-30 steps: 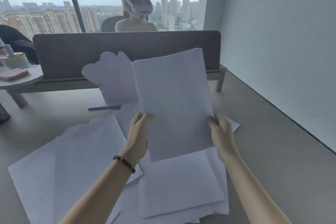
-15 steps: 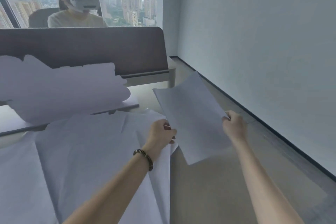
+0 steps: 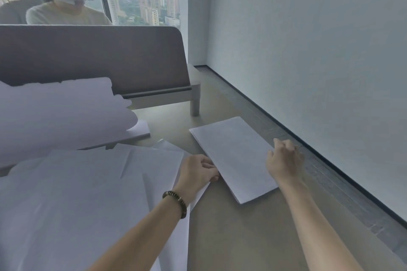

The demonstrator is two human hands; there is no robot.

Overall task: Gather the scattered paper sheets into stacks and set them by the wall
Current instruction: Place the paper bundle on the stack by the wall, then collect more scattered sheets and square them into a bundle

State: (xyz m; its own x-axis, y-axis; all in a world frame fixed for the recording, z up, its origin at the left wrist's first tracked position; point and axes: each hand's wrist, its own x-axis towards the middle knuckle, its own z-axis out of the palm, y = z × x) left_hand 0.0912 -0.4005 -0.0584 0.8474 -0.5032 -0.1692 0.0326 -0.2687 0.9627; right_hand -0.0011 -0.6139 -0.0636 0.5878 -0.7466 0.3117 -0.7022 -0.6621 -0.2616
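Note:
A neat stack of white paper sheets [image 3: 233, 156] lies flat on the beige table [image 3: 231, 237], angled, close to the table's right edge and the white wall [image 3: 308, 50]. My left hand [image 3: 198, 171] pinches the stack's left edge. My right hand [image 3: 284, 160] has its fingers curled on the stack's right edge. To the left, several loose sheets [image 3: 88, 193] overlap in a wide, untidy spread under my left forearm.
A dark divider panel [image 3: 99, 57] stands across the far side of the table, with another person [image 3: 63, 11] seated behind it. A pale blurred shape [image 3: 61, 112] covers the far left. A dark strip [image 3: 330, 182] runs between table and wall.
Both hands swung the stack from upright over the loose sheets to the right and lowered it flat onto the table near the wall. The view turned right with it.

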